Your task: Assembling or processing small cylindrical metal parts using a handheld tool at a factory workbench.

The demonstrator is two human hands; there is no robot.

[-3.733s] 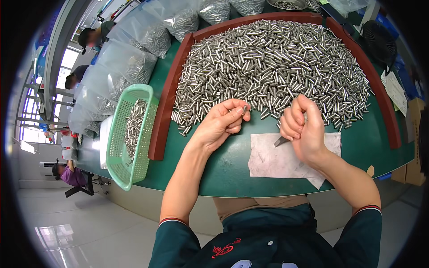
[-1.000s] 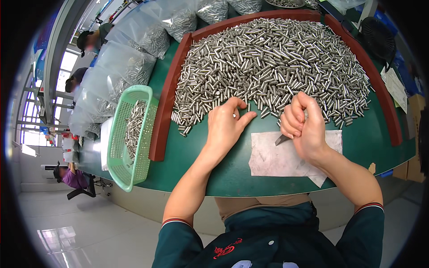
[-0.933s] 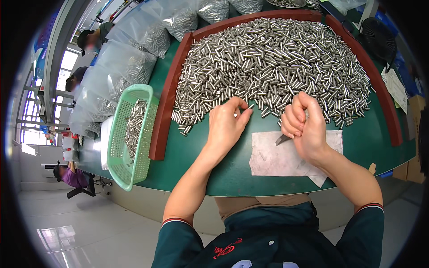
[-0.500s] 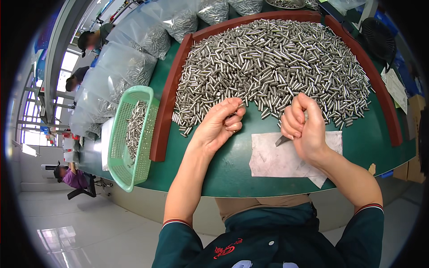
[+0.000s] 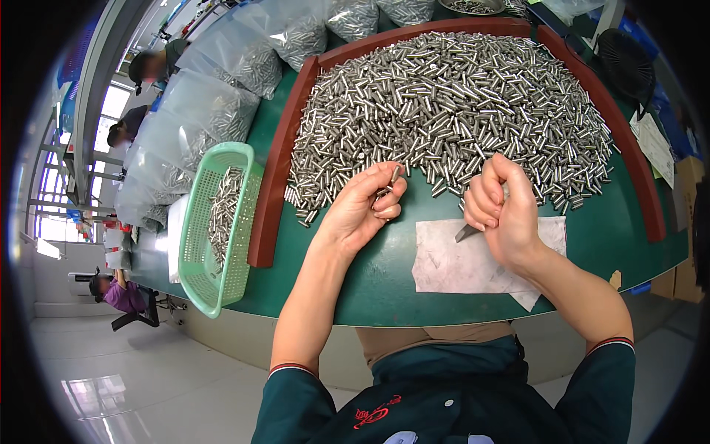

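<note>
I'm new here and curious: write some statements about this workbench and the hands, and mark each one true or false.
1. The left hand holds a metal pin. True.
2. The green basket stands on the person's right. False: it is on their left.
3. A dark tool sticks out of the right hand. True.
4. The white cloth lies inside the basket. False: it lies on the table, partly hidden by the right hand.
5. A reddish-brown frame borders the pin pile. True.

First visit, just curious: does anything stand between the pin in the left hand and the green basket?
Yes: a dark red rail, right of the green basket, stands between it and the pin in the left hand.
</note>
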